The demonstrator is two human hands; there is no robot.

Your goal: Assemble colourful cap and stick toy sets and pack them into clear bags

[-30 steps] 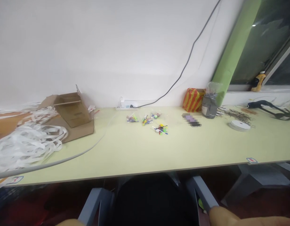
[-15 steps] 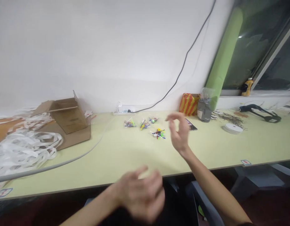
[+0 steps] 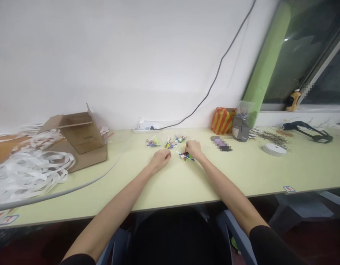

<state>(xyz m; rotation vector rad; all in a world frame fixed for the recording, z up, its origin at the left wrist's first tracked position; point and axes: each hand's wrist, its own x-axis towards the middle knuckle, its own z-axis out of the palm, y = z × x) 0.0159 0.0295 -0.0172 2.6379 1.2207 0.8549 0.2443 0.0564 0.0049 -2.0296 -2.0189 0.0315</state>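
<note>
The right hand [image 3: 193, 149] bends over the nearest cluster of small colourful plastic pieces [image 3: 186, 156] on the counter [image 3: 170, 187], its fingers drawn together at the cluster's 1 o'clock edge, though whether they grip a piece cannot be told. The left hand [image 3: 160, 160], at the cluster's 9 o'clock, has its fingers curled in, and what it may hold is hidden. From the left hand, one bunch [image 3: 152, 142] lies at 11 o'clock, another [image 3: 170, 144] at 1 o'clock, and the cardboard box [image 3: 85, 138] well apart towards 10 o'clock.
</note>
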